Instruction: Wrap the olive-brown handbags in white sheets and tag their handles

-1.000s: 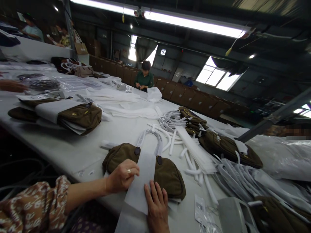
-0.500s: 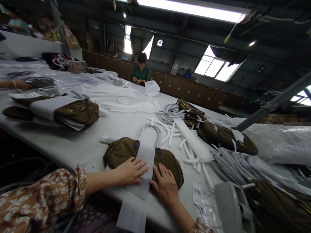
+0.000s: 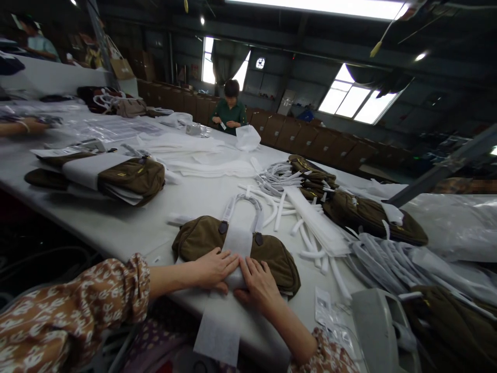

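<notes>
An olive-brown bag [image 3: 202, 235] lies on the white table near its front edge, its wrapped handle loop [image 3: 257, 208] pointing away from me. A white foam strip [image 3: 237, 241] crosses the bag's middle between the handle ends. My left hand [image 3: 217, 268] lies flat over the strip, fingers stretched out. From the other side my right hand [image 3: 259, 282] rests on the strip and bag, fingers spread, the fingertips of both hands nearly meeting. Another piece of white sheet [image 3: 218, 336] hangs over the table's front edge. Neither hand grips anything.
Folded brown bags [image 3: 132, 178] lie at left. White foam tubes [image 3: 306, 241], more bags [image 3: 368, 215] and a grey tape dispenser [image 3: 382, 329] are at right. A person in green [image 3: 230, 111] stands across the table; another person's hand [image 3: 33, 126] is far left.
My hands have come closer together over the strip. The strip's near part has shifted under them. The view has moved slightly. The other person's hand at far left has moved.
</notes>
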Motion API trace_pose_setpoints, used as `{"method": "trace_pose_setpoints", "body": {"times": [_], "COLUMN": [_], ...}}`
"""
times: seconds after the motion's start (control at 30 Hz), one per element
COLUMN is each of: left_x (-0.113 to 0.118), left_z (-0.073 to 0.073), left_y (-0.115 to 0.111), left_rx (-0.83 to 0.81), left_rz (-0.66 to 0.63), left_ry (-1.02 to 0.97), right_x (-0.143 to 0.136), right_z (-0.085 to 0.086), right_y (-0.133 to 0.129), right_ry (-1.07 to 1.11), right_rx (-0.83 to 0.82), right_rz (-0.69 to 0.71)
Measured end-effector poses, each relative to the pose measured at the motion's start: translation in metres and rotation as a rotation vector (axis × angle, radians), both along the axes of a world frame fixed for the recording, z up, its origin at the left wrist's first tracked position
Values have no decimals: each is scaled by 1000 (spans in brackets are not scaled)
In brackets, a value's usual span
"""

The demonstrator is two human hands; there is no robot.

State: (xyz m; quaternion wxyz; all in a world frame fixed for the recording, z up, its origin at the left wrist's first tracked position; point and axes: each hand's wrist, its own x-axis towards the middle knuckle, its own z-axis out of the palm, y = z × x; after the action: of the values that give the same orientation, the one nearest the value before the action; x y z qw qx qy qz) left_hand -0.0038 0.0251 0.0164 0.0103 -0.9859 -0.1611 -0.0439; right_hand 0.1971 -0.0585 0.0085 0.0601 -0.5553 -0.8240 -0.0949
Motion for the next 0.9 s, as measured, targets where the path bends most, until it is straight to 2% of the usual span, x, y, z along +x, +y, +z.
{"method": "trace_pose_setpoints", "body": {"times": [0.1,0.23,0.33,0.43,0.57,0.73,0.8,0.9], "left_x": [1,5,8,11,3,-13,-14,-13], "left_z": [10,18,16,7,-9,-22,-24,-24], "left_y": [4,6,3,-6,-17,-19,-19,-22], "left_rx": [-25,1,30,62,153,304,307,287], "left_rz": [-28,-27,5,60,107,17,9,36], "left_ry": [35,53,42,16,-82,-221,-221,-205], "right_x": [-4,-8,-8,-7,-5,1,5,13], "right_z": [3,2,-5,-12,-17,-22,-18,0], "right_y": [6,11,11,3,-10,-13,-14,-27], "right_ry": [-63,-87,-78,-73,-39,25,37,44], "right_rx": [39,194,316,381,343,298,248,145], "right_rz": [58,129,150,141,107,123,136,181]}}
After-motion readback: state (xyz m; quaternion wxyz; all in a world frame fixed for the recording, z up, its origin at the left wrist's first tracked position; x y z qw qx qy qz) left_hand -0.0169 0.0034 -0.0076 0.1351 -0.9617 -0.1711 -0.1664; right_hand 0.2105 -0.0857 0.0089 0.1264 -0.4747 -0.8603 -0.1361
